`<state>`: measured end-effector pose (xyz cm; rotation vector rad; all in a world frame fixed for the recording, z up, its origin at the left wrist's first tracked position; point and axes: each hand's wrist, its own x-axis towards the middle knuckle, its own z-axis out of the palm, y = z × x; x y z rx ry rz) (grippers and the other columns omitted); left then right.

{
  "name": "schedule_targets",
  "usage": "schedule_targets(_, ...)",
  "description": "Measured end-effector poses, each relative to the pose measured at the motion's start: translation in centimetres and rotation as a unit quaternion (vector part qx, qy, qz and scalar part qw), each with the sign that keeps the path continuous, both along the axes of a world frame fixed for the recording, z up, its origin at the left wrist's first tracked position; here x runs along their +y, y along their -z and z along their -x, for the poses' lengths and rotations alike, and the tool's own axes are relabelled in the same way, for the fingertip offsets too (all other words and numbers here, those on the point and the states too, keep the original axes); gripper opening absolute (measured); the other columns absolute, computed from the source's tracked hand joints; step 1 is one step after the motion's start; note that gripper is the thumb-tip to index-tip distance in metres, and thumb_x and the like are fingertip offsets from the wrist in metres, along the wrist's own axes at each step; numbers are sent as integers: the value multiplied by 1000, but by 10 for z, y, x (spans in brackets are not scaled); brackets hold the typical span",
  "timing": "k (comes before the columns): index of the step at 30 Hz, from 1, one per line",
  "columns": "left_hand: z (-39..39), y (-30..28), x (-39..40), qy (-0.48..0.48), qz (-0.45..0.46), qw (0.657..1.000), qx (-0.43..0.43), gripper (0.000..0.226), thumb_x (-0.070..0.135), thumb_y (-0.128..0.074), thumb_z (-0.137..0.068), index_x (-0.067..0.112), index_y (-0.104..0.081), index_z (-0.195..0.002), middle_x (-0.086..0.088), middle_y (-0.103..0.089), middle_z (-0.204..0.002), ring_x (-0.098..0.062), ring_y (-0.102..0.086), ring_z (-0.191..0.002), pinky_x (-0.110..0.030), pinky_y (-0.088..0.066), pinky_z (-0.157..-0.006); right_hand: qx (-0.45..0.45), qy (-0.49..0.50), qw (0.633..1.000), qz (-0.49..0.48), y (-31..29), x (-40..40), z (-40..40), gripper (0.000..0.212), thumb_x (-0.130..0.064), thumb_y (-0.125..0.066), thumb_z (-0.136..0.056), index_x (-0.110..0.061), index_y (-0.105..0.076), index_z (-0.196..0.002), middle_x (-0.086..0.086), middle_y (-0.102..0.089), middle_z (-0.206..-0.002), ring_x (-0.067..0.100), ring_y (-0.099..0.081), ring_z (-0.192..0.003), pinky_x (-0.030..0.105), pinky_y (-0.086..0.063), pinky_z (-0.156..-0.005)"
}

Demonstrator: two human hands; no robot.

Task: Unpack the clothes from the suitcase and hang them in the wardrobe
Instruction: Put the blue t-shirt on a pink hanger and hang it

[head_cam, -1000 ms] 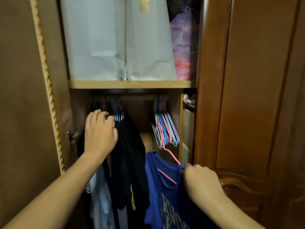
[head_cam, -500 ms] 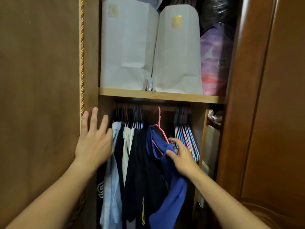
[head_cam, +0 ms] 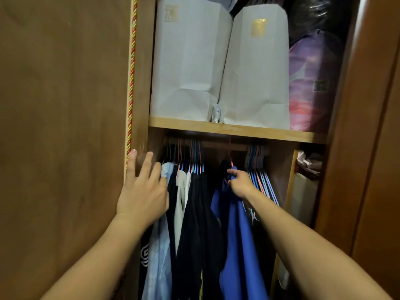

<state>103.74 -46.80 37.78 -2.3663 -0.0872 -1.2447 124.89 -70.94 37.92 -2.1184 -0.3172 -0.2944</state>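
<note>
- While the blue shirt (head_cam: 238, 230) hangs on a pink hanger (head_cam: 230, 161) under the shelf (head_cam: 238, 129), the right hand (head_cam: 239, 185) holds its collar area, fingers curled round the cloth and index finger pointing at the hanger neck.
- Its hook reaches up toward the rail; the rail itself is too dark to make out.
- The left hand (head_cam: 142, 191) has its fingers spread and straight, pressing the hung clothes (head_cam: 184, 202) leftward, fingertips near the wardrobe (head_cam: 140, 83) frame.
- Those clothes, light blue, white and dark, hang just left of the blue shirt, with a gap between them at the top.
- Empty hangers (head_cam: 259, 176) bunch just right of the right hand.
- Two white bags (head_cam: 216, 61) and a purple bundle (head_cam: 311, 83) stand on the shelf.
- A cord (head_cam: 132, 61) runs down the left door edge.
</note>
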Motion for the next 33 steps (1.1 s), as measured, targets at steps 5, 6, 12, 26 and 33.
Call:
schedule_targets(5,1,0,0,-2,3,1000,9,28,31,-58,-82,8,-75,-83,-19,-66,-115,-44,-48,-133,-68,0,-120,17,8,999,28,29,8,-15,53,5,-52,-89,-11,-55,-140,14,-60,-136,31,-57,-124,36,-43,-109)
schedule_targets(6,1,0,1,-3,2,1000,5,28,30,-58,-82,9,-75,-83,-19,-66,-115,-43,-48,-133,-68,0,-120,0,10,1000,0,36,9,-4,57,7,-51,-89,-10,-50,-143,12,-57,-138,29,-55,-127,35,-40,-111)
schedule_targets(12,-2,1,-1,1,9,1000,-6,30,28,-52,-85,7,-74,-80,-18,-66,-108,-43,-49,-131,-69,-4,-119,21,49,999,9,69,28,20,65,3,-46,-85,-15,-41,-148,18,-57,-137,37,-54,-126,33,-42,-102)
schedule_targets(26,-1,0,-4,-33,9,999,22,29,27,-53,-85,7,-73,-78,-15,-64,-93,-40,-56,-118,-68,1,-120,-124,17,903,411,61,10,45,64,-32,-71,-87,-12,-46,-143,13,-45,-143,37,-40,-130,41,-35,-110)
schedule_targets(33,0,-1,-3,-47,2,998,34,28,27,-54,-86,7,-71,-76,-12,-58,-81,-37,-56,-100,-69,0,-119,-204,242,741,592,70,-44,35,39,-21,-43,-98,-8,-49,-134,16,-44,-129,36,-39,-123,52,-23,-116)
